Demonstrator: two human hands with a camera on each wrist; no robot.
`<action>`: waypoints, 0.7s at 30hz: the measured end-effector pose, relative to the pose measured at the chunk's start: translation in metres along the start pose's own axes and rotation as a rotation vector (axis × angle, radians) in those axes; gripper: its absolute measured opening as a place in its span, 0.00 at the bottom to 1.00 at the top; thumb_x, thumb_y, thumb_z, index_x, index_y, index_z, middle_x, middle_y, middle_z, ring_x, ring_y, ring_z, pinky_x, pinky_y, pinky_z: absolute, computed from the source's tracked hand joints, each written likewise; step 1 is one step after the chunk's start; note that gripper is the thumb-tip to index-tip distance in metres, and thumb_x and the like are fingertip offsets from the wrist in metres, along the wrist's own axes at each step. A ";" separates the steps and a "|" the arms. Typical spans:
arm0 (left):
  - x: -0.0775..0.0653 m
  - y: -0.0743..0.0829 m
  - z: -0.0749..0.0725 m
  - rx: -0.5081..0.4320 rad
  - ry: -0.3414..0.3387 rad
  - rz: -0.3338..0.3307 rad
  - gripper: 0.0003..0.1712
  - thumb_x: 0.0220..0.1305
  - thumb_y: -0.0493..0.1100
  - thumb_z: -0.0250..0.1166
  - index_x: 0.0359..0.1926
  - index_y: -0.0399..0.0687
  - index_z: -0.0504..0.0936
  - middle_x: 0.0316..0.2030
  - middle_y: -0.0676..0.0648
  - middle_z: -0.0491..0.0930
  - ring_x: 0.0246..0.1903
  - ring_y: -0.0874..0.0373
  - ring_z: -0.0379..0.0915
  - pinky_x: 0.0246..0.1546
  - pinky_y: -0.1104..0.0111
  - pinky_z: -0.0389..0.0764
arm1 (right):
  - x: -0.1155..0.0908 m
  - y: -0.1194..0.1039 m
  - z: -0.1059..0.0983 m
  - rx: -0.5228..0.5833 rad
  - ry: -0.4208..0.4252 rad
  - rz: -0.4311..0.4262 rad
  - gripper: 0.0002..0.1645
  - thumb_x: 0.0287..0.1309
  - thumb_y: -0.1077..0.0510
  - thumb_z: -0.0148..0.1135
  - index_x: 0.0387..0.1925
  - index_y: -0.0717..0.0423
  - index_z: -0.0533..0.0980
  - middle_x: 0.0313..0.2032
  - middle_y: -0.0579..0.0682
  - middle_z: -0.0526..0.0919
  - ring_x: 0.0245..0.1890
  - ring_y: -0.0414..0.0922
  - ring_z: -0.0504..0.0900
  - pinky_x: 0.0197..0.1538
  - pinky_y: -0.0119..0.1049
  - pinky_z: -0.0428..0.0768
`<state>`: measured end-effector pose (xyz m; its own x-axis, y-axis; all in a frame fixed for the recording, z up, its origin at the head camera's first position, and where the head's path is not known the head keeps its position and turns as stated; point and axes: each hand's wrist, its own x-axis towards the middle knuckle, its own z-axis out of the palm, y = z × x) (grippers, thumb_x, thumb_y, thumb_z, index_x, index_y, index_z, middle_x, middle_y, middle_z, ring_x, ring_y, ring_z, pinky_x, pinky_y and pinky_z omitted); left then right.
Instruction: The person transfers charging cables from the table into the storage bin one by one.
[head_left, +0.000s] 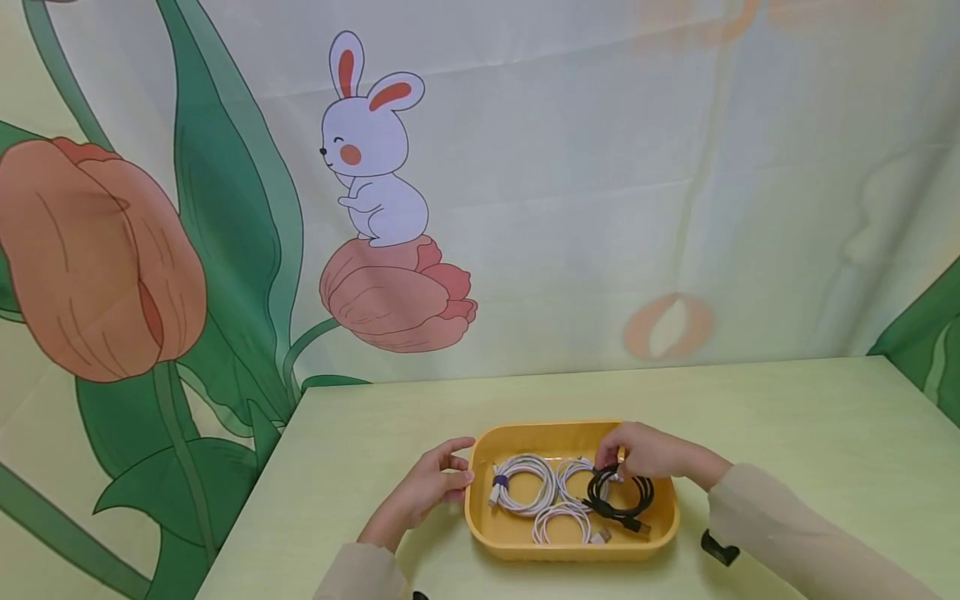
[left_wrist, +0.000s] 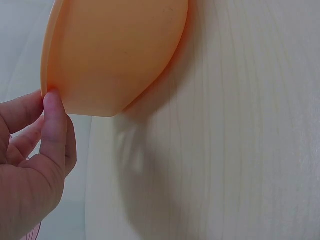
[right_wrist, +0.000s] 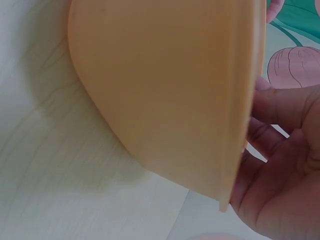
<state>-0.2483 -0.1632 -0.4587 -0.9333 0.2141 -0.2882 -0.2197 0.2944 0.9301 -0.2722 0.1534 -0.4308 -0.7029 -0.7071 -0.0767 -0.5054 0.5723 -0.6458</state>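
A yellow tray holds several coiled cables. My left hand is at its left end; in the left wrist view, the thumb and index finger pinch the rim. Over the far right rim, my right hand reaches in and its fingertips grip the upper edge of a black coiled cable. In the right wrist view the tray wall hides those fingertips. A white cable with a dark purple tie lies at the left, a smaller white coil at the front, and another white coil partly under the black one.
The tray stands on a pale wooden table. Behind the table hangs a printed cloth with a rabbit and tulips. A small black piece shows below the right sleeve.
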 end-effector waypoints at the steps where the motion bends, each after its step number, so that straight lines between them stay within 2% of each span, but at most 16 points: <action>1: 0.000 0.000 0.000 0.000 0.000 -0.001 0.29 0.57 0.32 0.56 0.61 0.44 0.62 0.37 0.45 0.67 0.30 0.60 0.68 0.32 0.69 0.78 | 0.000 0.000 0.000 -0.008 -0.003 -0.003 0.18 0.36 0.79 0.53 0.28 0.58 0.77 0.26 0.45 0.76 0.28 0.37 0.69 0.32 0.28 0.71; 8: 0.001 -0.001 0.000 0.000 0.000 -0.001 0.29 0.57 0.33 0.56 0.61 0.44 0.61 0.37 0.45 0.67 0.30 0.60 0.68 0.32 0.68 0.78 | 0.002 -0.001 0.003 -0.036 -0.030 0.016 0.21 0.32 0.80 0.49 0.27 0.57 0.76 0.25 0.44 0.75 0.28 0.37 0.69 0.33 0.28 0.70; 21: 0.003 -0.003 -0.001 0.007 0.004 -0.007 0.29 0.57 0.32 0.56 0.61 0.45 0.62 0.37 0.45 0.67 0.30 0.59 0.68 0.33 0.68 0.78 | 0.004 0.001 0.005 -0.076 -0.064 0.026 0.22 0.32 0.80 0.50 0.26 0.55 0.75 0.25 0.42 0.73 0.27 0.38 0.68 0.32 0.28 0.68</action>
<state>-0.2506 -0.1640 -0.4622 -0.9330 0.2083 -0.2935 -0.2240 0.3024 0.9265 -0.2731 0.1491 -0.4356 -0.6841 -0.7153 -0.1426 -0.5258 0.6191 -0.5833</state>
